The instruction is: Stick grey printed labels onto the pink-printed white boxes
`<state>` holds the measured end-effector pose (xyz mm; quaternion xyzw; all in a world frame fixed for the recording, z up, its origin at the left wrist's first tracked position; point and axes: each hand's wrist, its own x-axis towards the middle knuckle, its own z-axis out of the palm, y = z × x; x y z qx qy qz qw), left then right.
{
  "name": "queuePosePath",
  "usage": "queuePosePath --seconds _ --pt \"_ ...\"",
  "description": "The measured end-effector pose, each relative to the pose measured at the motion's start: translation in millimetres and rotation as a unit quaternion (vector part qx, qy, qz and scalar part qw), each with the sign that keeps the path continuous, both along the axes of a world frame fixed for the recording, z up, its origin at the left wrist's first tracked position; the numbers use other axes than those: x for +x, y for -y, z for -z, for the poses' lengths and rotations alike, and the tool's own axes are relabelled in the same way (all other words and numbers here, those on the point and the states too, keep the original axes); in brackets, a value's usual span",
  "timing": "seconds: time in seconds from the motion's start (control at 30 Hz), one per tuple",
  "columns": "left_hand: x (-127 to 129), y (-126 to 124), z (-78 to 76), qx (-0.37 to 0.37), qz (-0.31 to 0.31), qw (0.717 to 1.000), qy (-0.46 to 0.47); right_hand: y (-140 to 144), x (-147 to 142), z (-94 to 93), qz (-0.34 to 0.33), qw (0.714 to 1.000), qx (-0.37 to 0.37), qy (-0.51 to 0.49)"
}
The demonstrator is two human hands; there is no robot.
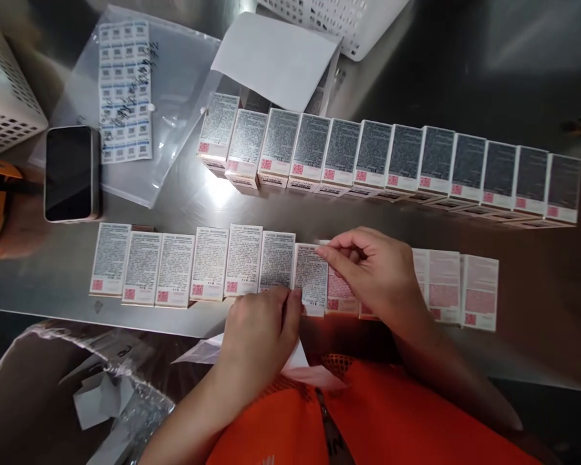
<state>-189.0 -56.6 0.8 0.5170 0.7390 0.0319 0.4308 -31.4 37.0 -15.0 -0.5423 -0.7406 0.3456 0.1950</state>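
Observation:
Two rows of small white boxes lie on a steel table (174,206). The near row (174,268) runs left to right in front of me; the far row (392,161) stretches to the right. My left hand (261,336) pinches the lower edge of a printed label (310,274) on a box in the middle of the near row, and also holds a white backing sheet (300,368). My right hand (372,271) pinches the label's upper right corner. Boxes to the right (479,290) show pink faces without a label.
A black phone (70,171) lies at the left, beside a clear bag with a sticker sheet (124,90). White paper (275,58) and white perforated baskets (339,22) (2,97) sit at the back. A plastic-lined carton (77,381) stands below the table edge.

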Motion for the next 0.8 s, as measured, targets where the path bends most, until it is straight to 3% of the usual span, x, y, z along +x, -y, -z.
queuePosePath --seconds 0.8 --pt "1.8 -0.8 2.4 -0.004 0.021 0.999 -0.035 2.3 -1.5 7.0 -0.002 0.999 0.046 0.018"
